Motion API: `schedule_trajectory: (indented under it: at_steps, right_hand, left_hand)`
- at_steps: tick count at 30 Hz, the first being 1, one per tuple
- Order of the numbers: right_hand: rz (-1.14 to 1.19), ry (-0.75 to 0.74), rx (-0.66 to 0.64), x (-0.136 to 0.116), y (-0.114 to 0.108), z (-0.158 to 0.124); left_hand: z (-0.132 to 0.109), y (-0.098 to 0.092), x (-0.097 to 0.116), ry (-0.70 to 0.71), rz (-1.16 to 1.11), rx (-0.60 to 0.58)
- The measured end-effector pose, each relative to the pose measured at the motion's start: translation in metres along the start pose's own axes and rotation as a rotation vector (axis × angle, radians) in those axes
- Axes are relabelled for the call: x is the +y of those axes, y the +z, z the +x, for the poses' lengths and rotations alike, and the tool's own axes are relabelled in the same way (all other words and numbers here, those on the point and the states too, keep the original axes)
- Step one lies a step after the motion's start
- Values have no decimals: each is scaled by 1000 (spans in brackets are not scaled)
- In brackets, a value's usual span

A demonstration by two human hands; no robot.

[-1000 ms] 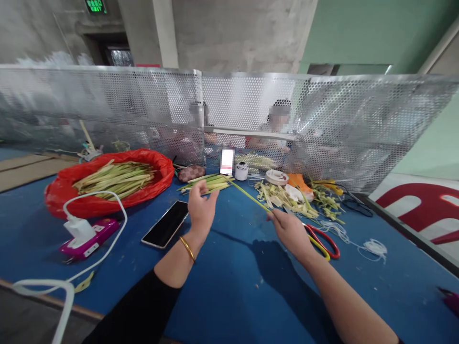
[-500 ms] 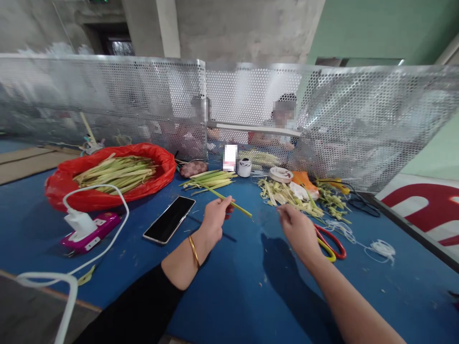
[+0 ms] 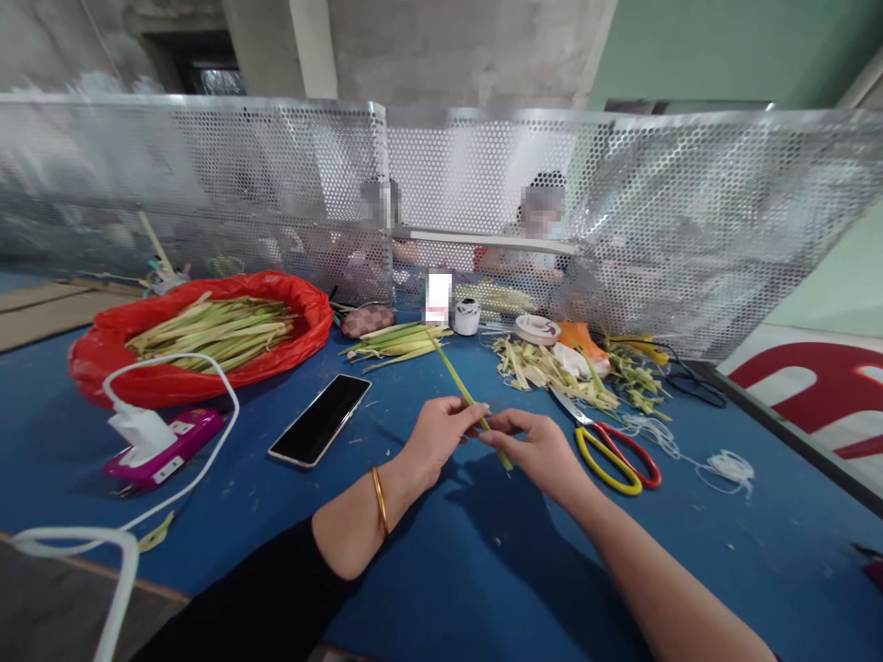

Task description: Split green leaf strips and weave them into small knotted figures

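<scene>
A thin green plant stalk [image 3: 453,371] slants over the middle of the table, its upper end pointing away from me. My left hand [image 3: 436,437], with a gold bangle on the wrist, pinches it below its middle. Close beside, my right hand [image 3: 542,450] has thumb and fingers closed on the same stalk nearer its lower end, which pokes out below the fingers. Beyond the stalk lies a small bundle of similar green stalks [image 3: 396,344]. Scissors [image 3: 611,452] with yellow and red handles rest just right of my right hand.
To the left sit a red plastic bag [image 3: 89,359] of stalks, a purple power strip [image 3: 166,450] with a white plug, and a phone [image 3: 321,421]. Trimmed scraps [image 3: 528,365], a tape roll [image 3: 536,328] and white string [image 3: 729,467] lie right. A perforated metal screen [image 3: 475,175] stands behind.
My right hand has moved left and taken hold of the stalk's lower part beside my left hand. The stalk is steeper now, and the scissors are more exposed.
</scene>
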State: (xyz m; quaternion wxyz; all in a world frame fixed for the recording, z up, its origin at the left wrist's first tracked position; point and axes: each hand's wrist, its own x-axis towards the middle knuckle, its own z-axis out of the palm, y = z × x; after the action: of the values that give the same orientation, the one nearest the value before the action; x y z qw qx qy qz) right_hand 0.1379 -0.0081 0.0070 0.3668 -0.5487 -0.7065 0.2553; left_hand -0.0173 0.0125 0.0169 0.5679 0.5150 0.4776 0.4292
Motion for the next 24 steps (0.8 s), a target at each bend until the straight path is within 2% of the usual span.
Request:
schedule_trajectory:
  at_steps: [3,7,13,18,20,21,22,24]
  right_hand:
    - [109,48,-68,0,7,-3]
    - [244,76,-113,1,6,-2]
    - [318,131,-203,-9,2,-2]
    - [352,203,-366,-12,-5,-3]
    - [229,190,-300,-3,-11,0]
    - [138,171,-207,3,-14,3]
    - [24,150,-49,11,-18,5]
    - [-115,130,177,26,-28,11]
  left_hand:
    - [0,1,0,12,-17,11]
    - [1,0,-1,37,-73,103]
    - [2,1,0,28,-125,138]
    - [9,-9,4,10,-214,296]
    - [14,-16,6,17,-226,362]
    - [16,-19,7,16,-227,382]
    - [18,-21,7,12,-226,392]
    - [18,-22,6,-6,-217,371]
